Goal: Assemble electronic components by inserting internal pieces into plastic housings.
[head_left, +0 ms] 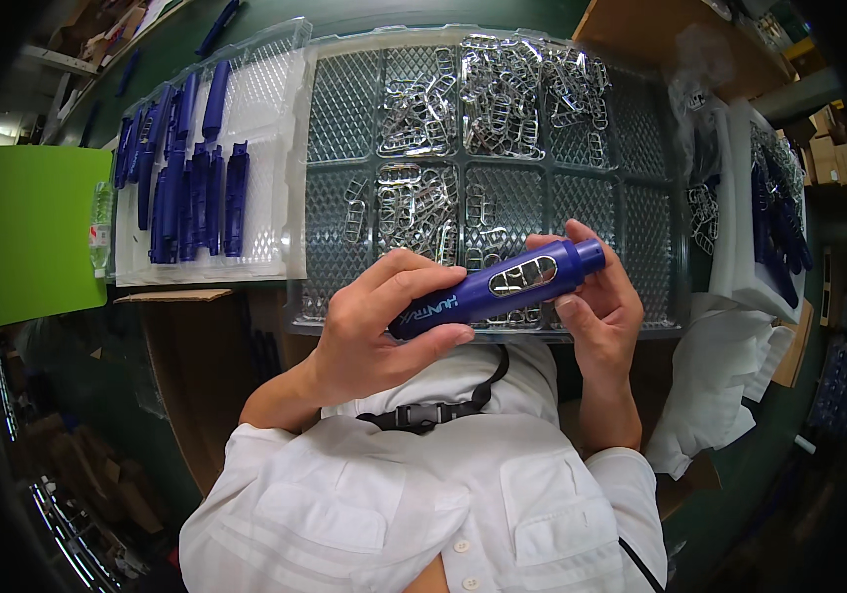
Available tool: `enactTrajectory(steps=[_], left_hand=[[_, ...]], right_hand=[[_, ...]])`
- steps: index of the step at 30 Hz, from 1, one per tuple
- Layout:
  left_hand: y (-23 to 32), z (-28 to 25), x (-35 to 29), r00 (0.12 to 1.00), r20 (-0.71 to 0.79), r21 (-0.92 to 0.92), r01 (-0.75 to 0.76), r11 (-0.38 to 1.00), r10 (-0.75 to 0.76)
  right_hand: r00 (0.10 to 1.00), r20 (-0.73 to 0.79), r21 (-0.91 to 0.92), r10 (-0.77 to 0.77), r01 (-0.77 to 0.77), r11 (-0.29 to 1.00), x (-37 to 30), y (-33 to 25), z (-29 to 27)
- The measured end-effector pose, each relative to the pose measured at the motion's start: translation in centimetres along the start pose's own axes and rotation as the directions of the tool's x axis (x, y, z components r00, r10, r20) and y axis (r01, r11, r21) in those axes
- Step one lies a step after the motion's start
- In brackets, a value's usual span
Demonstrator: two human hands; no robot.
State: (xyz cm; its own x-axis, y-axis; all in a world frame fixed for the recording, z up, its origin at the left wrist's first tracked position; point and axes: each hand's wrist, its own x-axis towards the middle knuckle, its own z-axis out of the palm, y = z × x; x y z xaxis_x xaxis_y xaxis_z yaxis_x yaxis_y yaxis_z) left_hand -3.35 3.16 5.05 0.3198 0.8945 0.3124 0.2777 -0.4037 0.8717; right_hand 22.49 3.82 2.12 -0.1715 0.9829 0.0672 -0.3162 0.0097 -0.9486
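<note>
A dark blue, tube-shaped plastic handle with pale lettering lies slantwise across both my hands, in front of my chest. Set into its upper side is a shiny oval chrome frame with several openings. My left hand is wrapped round the wider lettered end, thumb below and fingers above. With the fingers of my right hand I grip the narrower, stepped end. Just beyond the handle, loose chrome frames like the fitted one fill some compartments of a clear divided tray.
Left of the divided tray, another clear tray bears several blue handle shells. A plastic bottle stands beside a bright green panel. At right are a white foam box with blue parts and white wrapping.
</note>
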Motion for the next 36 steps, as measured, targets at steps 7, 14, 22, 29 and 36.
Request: enactTrajectory(steps=[7,14,22,29,36], left_hand=[[-0.1,1.3,-0.1,1.000,-0.010,0.014,-0.021,1.000,0.021],[-0.6,2.2,-0.2,0.933,0.287,-0.227,0.287,0.931,-0.217],[-0.9,4.9,-0.9,0.869,0.351,-0.562,0.494,0.663,-0.349],[-1.3,5.4,-0.8,0.918,0.201,-0.353,0.394,0.849,-0.343],[-1.0,5.9,-1.2,0.912,0.177,-0.405,0.409,0.817,-0.369]], right_hand=[[0.998,-0.014,0.079,0.057,-0.056,0.995,0.2,-0.6,-0.3],[0.994,0.097,0.050,0.057,-0.062,0.997,-0.3,-0.6,-0.6],[0.992,0.089,-0.212,0.086,-0.066,0.975,-1.4,-0.7,0.7],[0.999,0.050,0.000,0.021,-0.021,1.000,-1.9,0.5,3.2],[0.999,-0.039,0.034,-0.031,0.032,0.999,-3.2,1.5,4.1]])
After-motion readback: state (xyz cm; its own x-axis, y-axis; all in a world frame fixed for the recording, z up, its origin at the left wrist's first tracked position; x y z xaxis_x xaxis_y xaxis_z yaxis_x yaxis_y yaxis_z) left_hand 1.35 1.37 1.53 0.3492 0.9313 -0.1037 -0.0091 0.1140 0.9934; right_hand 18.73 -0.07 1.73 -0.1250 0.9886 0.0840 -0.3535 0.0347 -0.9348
